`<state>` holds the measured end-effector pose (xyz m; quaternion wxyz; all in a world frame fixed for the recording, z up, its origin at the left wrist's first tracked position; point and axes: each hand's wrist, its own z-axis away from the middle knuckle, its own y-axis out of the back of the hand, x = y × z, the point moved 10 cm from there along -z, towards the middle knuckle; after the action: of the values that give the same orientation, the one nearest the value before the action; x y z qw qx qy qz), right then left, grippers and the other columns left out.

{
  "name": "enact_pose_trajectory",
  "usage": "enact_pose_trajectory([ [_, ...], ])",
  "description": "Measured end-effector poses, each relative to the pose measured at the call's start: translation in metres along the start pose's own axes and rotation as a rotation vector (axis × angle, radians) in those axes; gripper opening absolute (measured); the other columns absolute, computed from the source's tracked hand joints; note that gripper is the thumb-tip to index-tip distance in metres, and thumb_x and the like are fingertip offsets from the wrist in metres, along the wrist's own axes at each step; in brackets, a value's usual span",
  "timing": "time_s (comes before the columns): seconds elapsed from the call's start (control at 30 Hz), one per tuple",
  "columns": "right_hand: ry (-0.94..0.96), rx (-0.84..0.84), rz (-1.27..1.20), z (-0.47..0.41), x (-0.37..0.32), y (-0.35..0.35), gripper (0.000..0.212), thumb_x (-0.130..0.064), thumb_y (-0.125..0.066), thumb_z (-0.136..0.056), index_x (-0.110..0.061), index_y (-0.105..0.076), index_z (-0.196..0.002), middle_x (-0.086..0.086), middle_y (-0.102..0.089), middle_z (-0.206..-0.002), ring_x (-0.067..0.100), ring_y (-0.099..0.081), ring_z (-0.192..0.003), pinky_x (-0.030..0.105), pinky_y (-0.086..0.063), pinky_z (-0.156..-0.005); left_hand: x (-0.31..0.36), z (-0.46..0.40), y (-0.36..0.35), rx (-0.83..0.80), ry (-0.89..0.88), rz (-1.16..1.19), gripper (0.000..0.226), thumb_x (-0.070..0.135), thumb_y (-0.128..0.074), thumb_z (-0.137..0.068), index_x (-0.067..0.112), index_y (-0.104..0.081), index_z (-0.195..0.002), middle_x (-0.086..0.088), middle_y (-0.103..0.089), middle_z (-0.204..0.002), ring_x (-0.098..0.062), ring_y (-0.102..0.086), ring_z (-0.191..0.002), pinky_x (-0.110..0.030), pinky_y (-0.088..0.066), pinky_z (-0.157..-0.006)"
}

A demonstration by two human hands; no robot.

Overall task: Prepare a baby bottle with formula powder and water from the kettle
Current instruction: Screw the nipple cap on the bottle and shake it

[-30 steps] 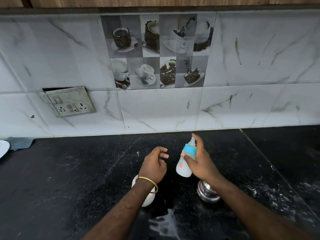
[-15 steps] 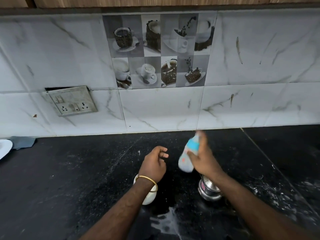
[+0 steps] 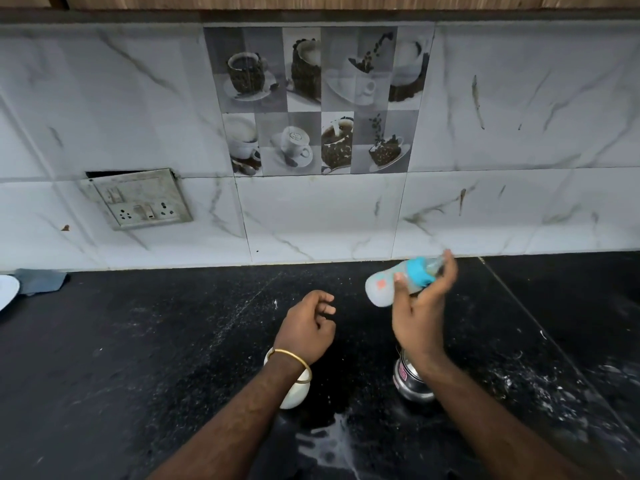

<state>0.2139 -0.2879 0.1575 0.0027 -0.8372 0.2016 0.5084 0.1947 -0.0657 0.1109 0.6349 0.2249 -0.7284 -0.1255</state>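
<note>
My right hand grips a small baby bottle with a blue collar and clear teat. The bottle lies almost sideways in the air above the black counter, its base to the left and its teat to the right. It holds a pale cloudy liquid. My left hand hovers to the bottle's left, fingers loosely curled and holding nothing; a gold bangle circles the wrist. Under the left wrist stands a white cup. Under the right wrist stands a small steel vessel, partly hidden.
A white spill spreads on the counter near the front edge, and white specks lie at the right. A white plate and a grey cloth sit at the far left. A loose socket plate hangs on the tiled wall.
My right hand has swung the bottle from upright to nearly horizontal and lifted it slightly up and to the right. The left hand has stayed in place.
</note>
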Motion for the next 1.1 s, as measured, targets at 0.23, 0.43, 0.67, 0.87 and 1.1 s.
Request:
enact_pose_trajectory([
  [0.23,-0.010,-0.028,-0.083,0.002,0.000,-0.005,0.078,-0.017,-0.064,-0.092,-0.029,-0.017,-0.153,0.012,-0.038,-0.152,0.028,-0.047,-0.135,0.045,-0.041,-0.114,0.005,-0.001,0.002,0.013,-0.012,0.004,0.036,0.002,-0.057,-0.081,0.020,-0.063,-0.111,0.007,-0.068,-0.096,-0.018,-0.066,-0.080,-0.029,-0.057,-0.081],
  [0.43,-0.162,-0.587,0.167,0.026,0.033,-0.053,0.076,-0.010,-0.067,-0.091,-0.044,-0.022,-0.142,0.012,-0.050,-0.140,0.023,-0.059,-0.116,0.044,-0.050,-0.104,0.001,0.000,0.004,0.012,0.005,-0.022,0.036,0.001,-0.058,-0.083,0.020,-0.062,-0.113,0.008,-0.068,-0.097,-0.016,-0.067,-0.081,-0.021,-0.056,-0.077],
  [0.67,-0.243,-0.129,-0.372,-0.014,0.011,-0.011,0.067,-0.009,-0.072,-0.090,-0.036,-0.038,-0.142,0.000,-0.060,-0.115,0.004,-0.065,-0.088,0.021,-0.056,-0.076,-0.005,-0.002,0.006,0.024,0.007,-0.005,0.035,0.001,-0.056,-0.082,0.021,-0.063,-0.110,0.007,-0.068,-0.096,-0.008,-0.061,-0.072,-0.012,-0.051,-0.070],
  [0.87,-0.415,-0.390,-0.142,0.014,0.049,-0.044,0.067,-0.026,-0.082,-0.082,-0.043,-0.044,-0.134,0.012,-0.068,-0.113,0.024,-0.072,-0.092,0.042,-0.062,-0.081,-0.002,-0.002,0.003,0.021,0.001,-0.016,0.035,0.001,-0.057,-0.080,0.021,-0.064,-0.108,0.008,-0.068,-0.095,-0.017,-0.066,-0.077,-0.018,-0.054,-0.074],
  [1.1,-0.120,-0.289,-0.066,-0.017,0.010,-0.028,0.077,-0.026,-0.083,-0.081,-0.042,-0.036,-0.140,-0.004,-0.066,-0.106,0.010,-0.071,-0.087,0.023,-0.059,-0.077,-0.006,-0.003,0.003,0.027,0.006,-0.010,0.035,0.001,-0.058,-0.080,0.022,-0.064,-0.108,0.008,-0.068,-0.095,-0.010,-0.063,-0.072,-0.017,-0.052,-0.072],
])
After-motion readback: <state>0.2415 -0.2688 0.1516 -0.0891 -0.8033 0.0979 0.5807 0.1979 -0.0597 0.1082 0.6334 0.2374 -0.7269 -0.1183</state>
